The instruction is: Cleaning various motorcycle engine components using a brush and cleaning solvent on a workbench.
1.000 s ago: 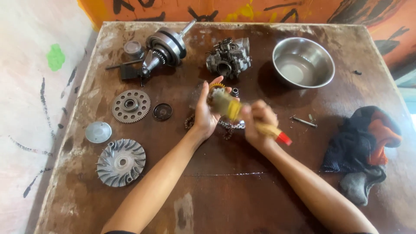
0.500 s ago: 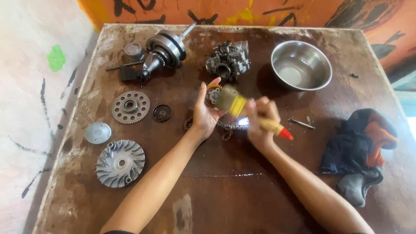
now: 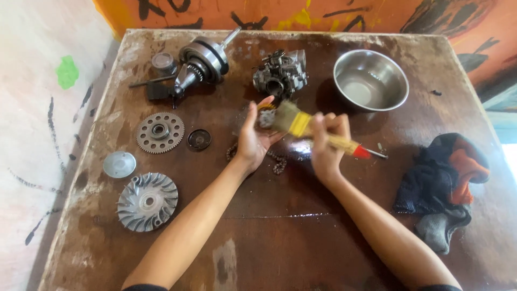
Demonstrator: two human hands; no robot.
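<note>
My left hand (image 3: 253, 137) holds a small metal part (image 3: 265, 117) up in its fingers above the middle of the brown table (image 3: 280, 226). My right hand (image 3: 326, 144) grips a paintbrush (image 3: 312, 131) with a yellow ferrule, wooden handle and red tip; its bristles press against the small part. A chain (image 3: 277, 161) lies on the table just under both hands. The paintbrush is motion-blurred.
A steel bowl (image 3: 370, 80) stands at the back right, a carburetor-like engine block (image 3: 280, 74) behind the hands, a crankshaft (image 3: 200, 62) at the back left. A sprocket gear (image 3: 160, 132), small disc (image 3: 198, 139), round cap (image 3: 119, 164) and finned pulley (image 3: 147, 201) lie left. Dark rags (image 3: 444, 186) sit right.
The paintbrush has shifted a little across the small part between frames. Both hands stay at the same spot above the chain.
</note>
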